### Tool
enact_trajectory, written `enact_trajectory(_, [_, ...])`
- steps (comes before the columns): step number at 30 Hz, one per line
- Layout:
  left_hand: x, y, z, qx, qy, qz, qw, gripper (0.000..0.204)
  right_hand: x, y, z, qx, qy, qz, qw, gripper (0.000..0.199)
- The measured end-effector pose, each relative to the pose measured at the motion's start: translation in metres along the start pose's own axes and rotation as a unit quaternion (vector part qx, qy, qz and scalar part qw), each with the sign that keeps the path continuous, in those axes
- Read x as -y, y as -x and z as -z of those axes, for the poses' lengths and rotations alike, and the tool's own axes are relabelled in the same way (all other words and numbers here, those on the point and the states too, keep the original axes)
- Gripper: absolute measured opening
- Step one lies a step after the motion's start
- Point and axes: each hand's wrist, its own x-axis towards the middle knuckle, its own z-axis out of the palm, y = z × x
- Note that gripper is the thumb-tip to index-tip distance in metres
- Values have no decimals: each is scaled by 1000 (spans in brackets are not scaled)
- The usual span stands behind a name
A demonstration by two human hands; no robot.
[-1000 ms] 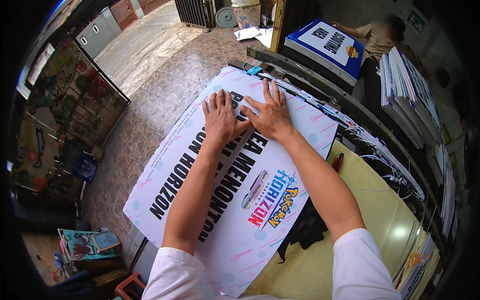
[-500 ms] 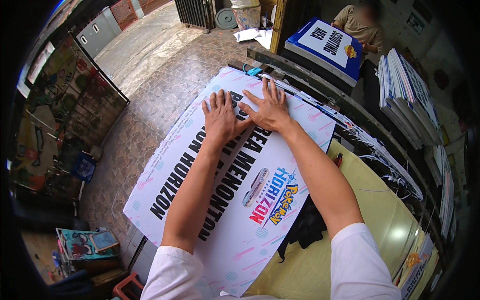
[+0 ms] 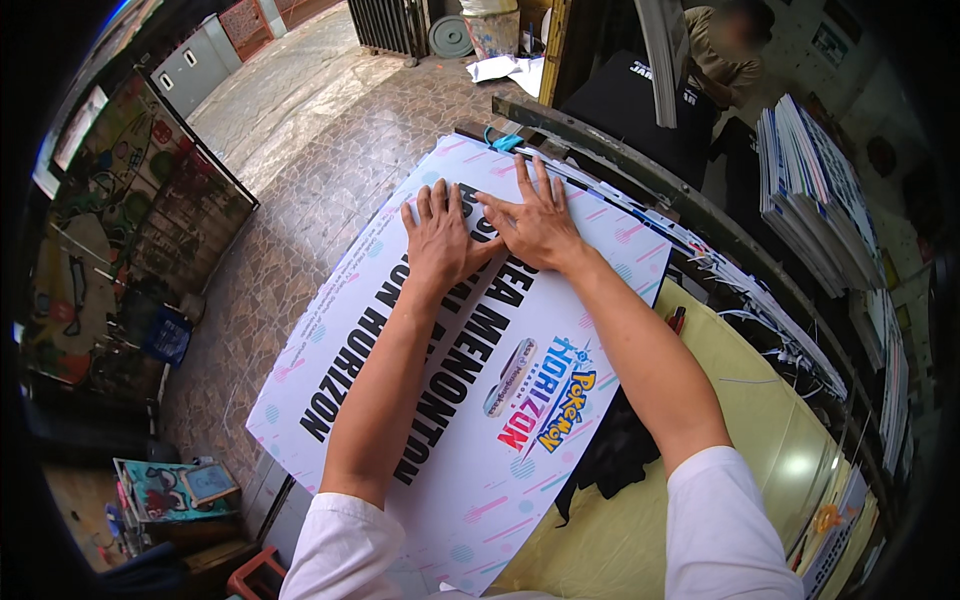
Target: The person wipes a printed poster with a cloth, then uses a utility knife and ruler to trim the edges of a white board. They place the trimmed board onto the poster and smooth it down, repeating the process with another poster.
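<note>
Yellow worktable [image 3: 760,470] bears one printed poster [image 3: 480,400], two hands [image 3: 490,235] pressed flat, fingers spread.

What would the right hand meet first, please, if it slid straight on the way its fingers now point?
The right hand lies flat on the printed poster, fingers toward its far edge. Going on, it would likely leave that edge and meet the dark metal rail just beyond, though depth is hard to judge.

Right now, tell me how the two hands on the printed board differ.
The left hand keeps its fingers close together; the right hand spreads them wide. The right hand reaches nearer the far edge of the white printed board than the left hand. Both lie flat, palms down, thumbs nearly meeting, holding nothing.
</note>
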Motion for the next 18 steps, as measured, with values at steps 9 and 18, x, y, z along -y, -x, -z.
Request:
enact_trajectory(9, [-3, 1, 3, 7, -30, 1, 1000, 107, 6, 0, -5, -76, 23, -97, 992, 67])
enact_trajectory(18, [-1, 3, 5, -15, -15, -25, 999, 105, 3, 1, -2, -14, 42, -16, 999, 66])
